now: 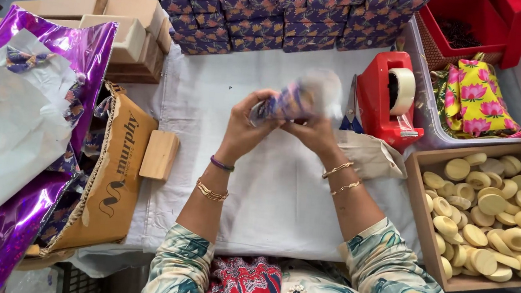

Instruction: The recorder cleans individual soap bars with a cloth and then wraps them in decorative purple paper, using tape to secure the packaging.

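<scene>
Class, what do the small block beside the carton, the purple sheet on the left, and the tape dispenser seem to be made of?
Block: likely unfinished wood, pale matt tan with faint grain. Purple sheet: metallic foil or film, shiny and crinkled with sparkling glints. Tape dispenser: probably moulded plastic, smooth glossy red.

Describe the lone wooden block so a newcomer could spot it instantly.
Start at the white cloth covering the table, then go to its left edge, beside the open cardboard box. The wooden block lies there alone, left of the left hand. Unlike the stacked blocks farther back, it lies singly, flat on the cloth.
</scene>
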